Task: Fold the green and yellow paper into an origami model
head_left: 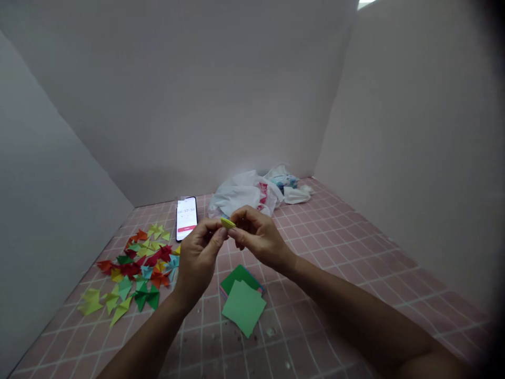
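Paper (227, 223), yellow, lies between left hand (200, 253) and right hand (263, 239), each grip pinching it.

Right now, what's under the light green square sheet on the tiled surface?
Dark green sheet jutting out behind, with a pink edge below it at left. The light green sheet hides the rest; sheet count can't be told.

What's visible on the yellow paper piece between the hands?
The yellow paper piece is small, slim and pointed-oval in outline, apparently thin paper folded into layers; individual creases are too small to tell. It's held up above the pink gridded surface, between the left hand and the right hand, both touching it, and slopes slightly down toward the right.
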Tool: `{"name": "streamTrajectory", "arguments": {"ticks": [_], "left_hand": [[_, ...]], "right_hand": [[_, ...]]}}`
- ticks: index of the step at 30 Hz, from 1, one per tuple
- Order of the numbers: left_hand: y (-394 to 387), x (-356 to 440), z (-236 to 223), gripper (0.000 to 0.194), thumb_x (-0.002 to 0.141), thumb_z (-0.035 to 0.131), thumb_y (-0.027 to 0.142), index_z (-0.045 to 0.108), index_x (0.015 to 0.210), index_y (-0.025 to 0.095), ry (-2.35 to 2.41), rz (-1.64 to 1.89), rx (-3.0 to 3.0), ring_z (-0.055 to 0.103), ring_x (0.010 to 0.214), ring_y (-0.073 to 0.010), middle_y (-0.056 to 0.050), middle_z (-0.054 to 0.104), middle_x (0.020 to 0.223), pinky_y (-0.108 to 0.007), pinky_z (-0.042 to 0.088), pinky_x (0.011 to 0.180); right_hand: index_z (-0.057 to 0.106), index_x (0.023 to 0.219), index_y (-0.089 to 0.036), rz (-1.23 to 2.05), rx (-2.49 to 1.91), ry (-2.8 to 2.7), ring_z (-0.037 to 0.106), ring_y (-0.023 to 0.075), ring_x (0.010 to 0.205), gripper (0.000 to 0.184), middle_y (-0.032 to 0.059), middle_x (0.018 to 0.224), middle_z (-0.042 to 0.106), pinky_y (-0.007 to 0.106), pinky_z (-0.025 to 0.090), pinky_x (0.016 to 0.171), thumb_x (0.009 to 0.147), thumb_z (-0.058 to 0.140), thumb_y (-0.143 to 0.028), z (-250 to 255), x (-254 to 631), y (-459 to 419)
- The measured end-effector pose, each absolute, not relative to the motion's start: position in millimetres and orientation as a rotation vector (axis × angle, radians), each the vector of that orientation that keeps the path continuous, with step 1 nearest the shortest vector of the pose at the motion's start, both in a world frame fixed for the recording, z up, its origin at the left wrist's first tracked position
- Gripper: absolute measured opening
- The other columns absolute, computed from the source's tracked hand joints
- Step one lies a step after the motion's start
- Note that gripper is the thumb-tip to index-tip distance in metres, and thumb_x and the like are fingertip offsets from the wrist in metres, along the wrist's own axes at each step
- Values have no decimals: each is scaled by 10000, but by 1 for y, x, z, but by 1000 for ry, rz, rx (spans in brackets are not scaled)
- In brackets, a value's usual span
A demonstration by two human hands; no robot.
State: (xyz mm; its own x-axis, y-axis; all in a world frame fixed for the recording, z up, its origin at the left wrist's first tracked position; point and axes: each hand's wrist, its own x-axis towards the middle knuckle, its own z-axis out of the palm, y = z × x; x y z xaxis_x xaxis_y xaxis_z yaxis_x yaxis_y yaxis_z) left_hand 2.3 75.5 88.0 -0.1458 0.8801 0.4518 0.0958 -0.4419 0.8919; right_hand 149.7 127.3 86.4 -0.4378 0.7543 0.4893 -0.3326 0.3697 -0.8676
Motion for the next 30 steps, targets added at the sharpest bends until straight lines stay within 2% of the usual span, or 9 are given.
{"name": "streamTrajectory", "arguments": {"ticks": [3,8,12,14,18,22,25,30], "left_hand": [[76,2,88,38,881,685,228,711,899,208,1117,1654,1464,660,772,-143,-17,710,835,-277,550,749],[78,-2,85,74,898,687,280,704,910,209,1037,1570,1423,650,752,-144,-22,694,848,-284,556,740],[81,-4,82,80,903,692,292,704,930,218,968,1533,1393,644,760,-145,-22,685,858,-281,552,734],[81,-4,82,86,898,700,299,706,926,218,968,1538,1379,639,741,-141,-19,680,843,-276,550,718],[81,-4,84,101,884,715,308,706,892,207,968,1532,1373,633,711,-133,-16,677,799,-265,543,696],[81,-4,85,76,892,707,287,712,900,212,954,1515,1376,630,723,-133,-18,678,809,-265,539,702],[81,-4,85,81,871,727,283,706,892,208,953,1519,1352,626,714,-133,-14,675,809,-265,542,693],[83,-5,83,82,847,756,250,693,861,201,948,1526,1342,627,729,-120,5,668,789,-244,537,712]], "right_hand": [[554,872,-188,1308,-399,-1556,514,62,545,275,-37,746,565,211,432,487,839,759,-369,87,150,126],[588,910,-180,1389,-394,-1561,526,78,504,278,-53,614,550,222,441,495,951,604,-455,86,154,126],[573,854,-184,1501,-400,-1515,529,74,489,288,-55,632,573,214,453,470,856,731,-425,88,154,127],[574,850,-181,1527,-387,-1501,530,71,481,301,-52,629,579,209,454,466,853,734,-436,87,154,128],[591,840,-166,1582,-334,-1463,534,77,468,380,-34,604,577,214,459,459,945,582,-531,85,154,130],[580,823,-166,1572,-379,-1503,525,68,467,246,-42,595,588,199,441,462,903,672,-380,87,155,130],[569,829,-172,1507,-408,-1554,530,68,480,193,-46,617,586,199,429,458,897,664,-325,89,154,127],[558,787,-173,1175,-461,-1716,524,66,525,139,-36,654,578,202,414,488,906,619,-211,93,154,124]]}}
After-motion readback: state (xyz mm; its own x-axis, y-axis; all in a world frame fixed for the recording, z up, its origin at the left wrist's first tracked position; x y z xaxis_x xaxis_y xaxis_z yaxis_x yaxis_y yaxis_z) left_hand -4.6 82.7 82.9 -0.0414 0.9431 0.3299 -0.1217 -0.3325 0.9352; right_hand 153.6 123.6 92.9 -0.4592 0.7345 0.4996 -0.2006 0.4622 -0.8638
